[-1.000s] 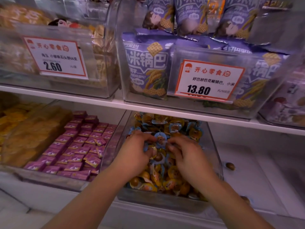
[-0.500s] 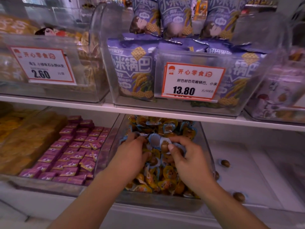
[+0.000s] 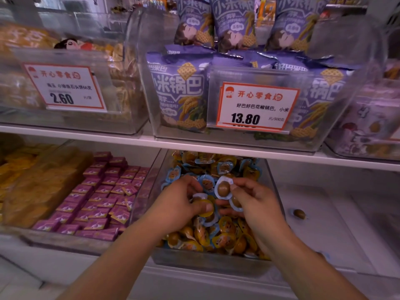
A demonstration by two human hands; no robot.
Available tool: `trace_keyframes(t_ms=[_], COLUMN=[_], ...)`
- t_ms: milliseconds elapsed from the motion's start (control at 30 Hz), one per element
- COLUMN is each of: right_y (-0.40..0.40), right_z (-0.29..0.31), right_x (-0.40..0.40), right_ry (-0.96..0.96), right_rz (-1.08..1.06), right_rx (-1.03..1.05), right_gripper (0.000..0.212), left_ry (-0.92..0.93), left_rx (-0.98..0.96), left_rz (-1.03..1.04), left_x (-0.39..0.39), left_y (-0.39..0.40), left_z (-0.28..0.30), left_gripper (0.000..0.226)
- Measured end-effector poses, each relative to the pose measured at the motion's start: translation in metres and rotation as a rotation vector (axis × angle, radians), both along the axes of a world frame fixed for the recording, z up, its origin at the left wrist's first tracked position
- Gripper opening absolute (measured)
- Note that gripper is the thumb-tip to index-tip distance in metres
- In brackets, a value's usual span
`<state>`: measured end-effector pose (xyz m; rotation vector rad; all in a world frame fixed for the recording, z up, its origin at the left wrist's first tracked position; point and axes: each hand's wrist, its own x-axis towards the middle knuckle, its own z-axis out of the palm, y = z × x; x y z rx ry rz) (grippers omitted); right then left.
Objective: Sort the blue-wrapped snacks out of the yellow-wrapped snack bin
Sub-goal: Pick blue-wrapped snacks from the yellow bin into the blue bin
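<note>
Right hand (image 3: 251, 200) pinches blue snack (image 3: 224, 188) above bin (image 3: 273, 191). Left hand (image 3: 179, 202) grips another by thumb. Many blue packs remain at bin back among yellow ones (image 3: 225, 239); sorting looks early.

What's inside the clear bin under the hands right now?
The clear bin holds mixed blue-wrapped snacks and yellow-wrapped snacks. The right hand pinches one blue-wrapped snack; the left hand grips more. The lower layers are covered.

White shelf board (image 3: 129, 141) spans store display. Above it: clear bins, purple snack bags (image 3: 179, 92), price cards. Below left: purple packets (image 3: 97, 198). Lighting dim.
</note>
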<state>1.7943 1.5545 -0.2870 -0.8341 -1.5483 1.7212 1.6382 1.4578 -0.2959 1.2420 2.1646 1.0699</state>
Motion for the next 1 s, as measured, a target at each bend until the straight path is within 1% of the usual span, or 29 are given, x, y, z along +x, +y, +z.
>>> trace_keyframes(t_ms=[67, 133, 200, 267, 333, 367, 433, 500, 567, 600, 667, 700, 767, 800, 833, 933, 1000], right_y=[-0.001, -0.001, -0.001, 0.000, 0.002, 0.003, 0.004, 0.007, 0.005, 0.003, -0.005, -0.009, -0.013, -0.014, -0.013, -0.010, -0.011], right_z=[0.001, 0.001, 0.000, 0.000, 0.000, -0.001, -0.001, 0.000, 0.002, 0.004, 0.011, 0.015, 0.018, 0.020, 0.020, 0.021, 0.023], right_x=[0.000, 0.000, 0.001, 0.001, 0.001, 0.001, 0.001, 0.003, 0.005, 0.005, 0.005, 0.006, 0.009, 0.011, 0.014, 0.027, 0.036], right_ry=[0.006, 0.004, -0.004, -0.005, 0.004, 0.013, 0.029, 0.039, 0.058, 0.084, 0.178, 0.229, 0.299, 0.311, 0.305, 0.282, 0.310], right_rz=[0.001, -0.005, -0.006, 0.000, 0.000, -0.011, -0.043, -0.064, -0.043, 0.003, 0.177, 0.255, 0.295, 0.277, 0.240, 0.155, 0.127], right_rx=[-0.018, -0.023, -0.023, -0.041, -0.077, -0.096, -0.136, -0.164, -0.231, -0.306, -0.502, -0.568, -0.630, -0.644, -0.651, -0.625, -0.561], right_gripper=[0.012, 0.013, 0.014, 0.014, 0.013, 0.013, 0.013, 0.013, 0.014, 0.017, 0.032, 0.039, 0.047, 0.049, 0.049, 0.049, 0.044], left_ry=[-0.071, -0.100, -0.126, -0.205, -0.308, -0.327, -0.315, -0.286, -0.208, -0.165, -0.124, -0.110, -0.010, 0.038, 0.050, -0.044, -0.150], left_rx=[0.041, 0.064, 0.084, 0.137, 0.208, 0.239, 0.299, 0.387, 0.495, 0.551, 0.615, 0.605, 0.547, 0.513, 0.474, 0.413, 0.448], left_rz=[0.005, 0.005, -0.001, 0.016, 0.041, 0.061, 0.133, 0.242, 0.310, 0.304, 0.228, 0.177, 0.079, 0.033, -0.012, -0.138, -0.202], left_x=[0.000, 0.000, -0.001, 0.002, 0.007, 0.009, 0.012, 0.014, 0.024, 0.033, 0.054, 0.065, 0.081, 0.088, 0.093, 0.105, 0.114], left_y=[-0.001, -0.002, -0.002, -0.002, -0.001, 0.000, 0.002, 0.004, 0.005, 0.006, 0.009, 0.010, 0.012, 0.013, 0.013, 0.011, 0.010], left_z=[0.004, 0.007, 0.009, 0.011, 0.013, 0.014, 0.015, 0.015, 0.017, 0.018, 0.021, 0.021, 0.022, 0.022, 0.023, 0.021, 0.023], left_gripper=[0.047, 0.047, 0.031, 0.013, 0.003, 0.004, 0.013, 0.016, 0.017, 0.016, 0.015, 0.014, 0.012, 0.014, 0.020, 0.052, 0.067])
